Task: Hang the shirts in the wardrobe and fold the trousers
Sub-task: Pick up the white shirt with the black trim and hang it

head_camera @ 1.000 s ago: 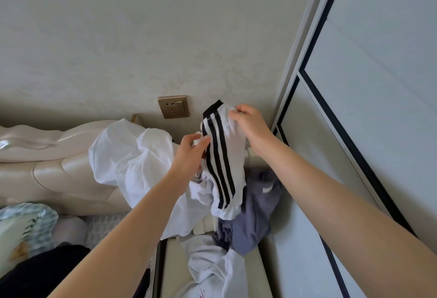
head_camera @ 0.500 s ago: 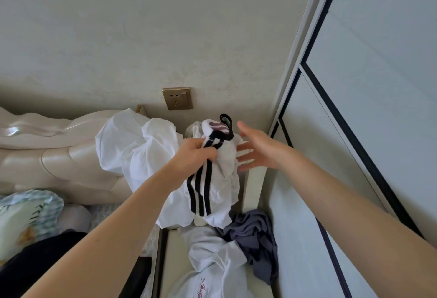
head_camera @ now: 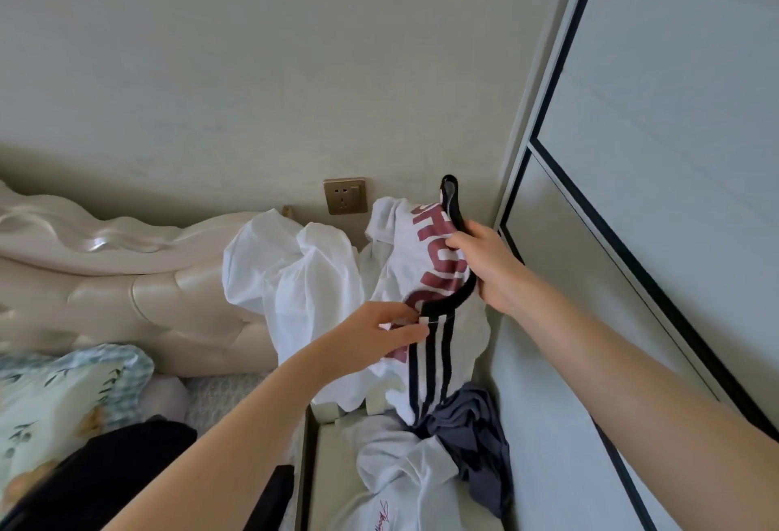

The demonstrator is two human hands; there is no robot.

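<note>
A white shirt (head_camera: 415, 273) with red lettering, black stripes and a black collar hangs in the air between my hands. My right hand (head_camera: 491, 273) grips the black collar at its upper right. My left hand (head_camera: 381, 334) pinches the collar's lower end and the fabric beside the stripes. Below lies a heap of clothes: a plain white garment (head_camera: 291, 281) draped to the left, a grey-blue garment (head_camera: 476, 446) and another white garment (head_camera: 404, 484) with a small print.
The wardrobe's pale sliding door (head_camera: 657, 210) with black trim fills the right side. A padded cream headboard (head_camera: 126, 277) and a patterned pillow (head_camera: 59, 399) lie left. A brass wall socket (head_camera: 345, 195) is behind the clothes. Dark cloth (head_camera: 105, 471) lies at lower left.
My right hand, open half a second ago, now grips the shirt's collar. The shirt has been turned and spread, showing red lettering. My left hand shifted lower along the collar.
</note>
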